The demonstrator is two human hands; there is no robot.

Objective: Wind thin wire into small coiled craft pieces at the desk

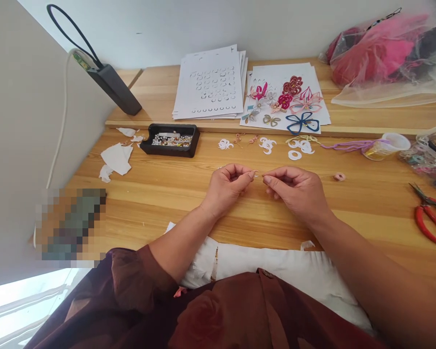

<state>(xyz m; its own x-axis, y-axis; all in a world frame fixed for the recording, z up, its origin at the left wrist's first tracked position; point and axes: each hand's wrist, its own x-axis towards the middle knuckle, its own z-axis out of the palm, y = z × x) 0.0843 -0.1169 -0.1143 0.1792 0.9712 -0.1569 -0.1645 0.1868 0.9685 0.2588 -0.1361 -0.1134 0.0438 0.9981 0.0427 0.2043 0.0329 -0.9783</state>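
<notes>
Wooden tabletop [160, 213] below; left hand [227, 186] and right hand [294, 191] face each other, narrowly pinching a tiny strand [258, 174].

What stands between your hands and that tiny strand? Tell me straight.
Nothing visible does. The left hand and right hand both pinch the strand at their fingertips, just above the table. The strand is too small to tell its material.

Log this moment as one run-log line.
Left hand: pinching tiny strip | Right hand: pinching same strip | Nearby: white paper rings, bead tray | Surface: wooden table
</notes>
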